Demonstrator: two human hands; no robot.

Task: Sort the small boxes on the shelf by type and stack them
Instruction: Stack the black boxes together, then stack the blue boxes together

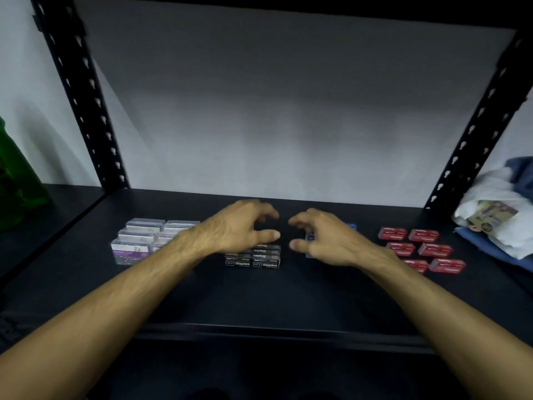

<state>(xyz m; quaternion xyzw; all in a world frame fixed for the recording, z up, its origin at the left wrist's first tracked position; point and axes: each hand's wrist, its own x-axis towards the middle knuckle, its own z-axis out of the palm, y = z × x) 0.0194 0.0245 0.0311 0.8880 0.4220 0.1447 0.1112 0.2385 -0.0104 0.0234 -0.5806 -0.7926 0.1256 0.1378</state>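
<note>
Four groups of small boxes stand on the black shelf (pixel 259 298). Clear paper-clip boxes (pixel 135 243) with purple labels sit at the left in two rows. Black staples boxes (pixel 253 259) are stacked in the middle. Blue boxes (pixel 350 226) lie mostly hidden behind my right hand. Red boxes (pixel 424 248) lie flat in two columns at the right. My left hand (pixel 242 226) hovers over the black stack with fingers spread and curled, holding nothing. My right hand (pixel 320 236) hovers just right of that stack, over the blue boxes, fingers curled apart and empty.
Black perforated uprights (pixel 83 96) (pixel 478 119) frame the shelf at both sides. A green object (pixel 17 180) stands at the far left. A white bag and blue cloth (pixel 499 215) lie at the far right. A pale wall backs the shelf.
</note>
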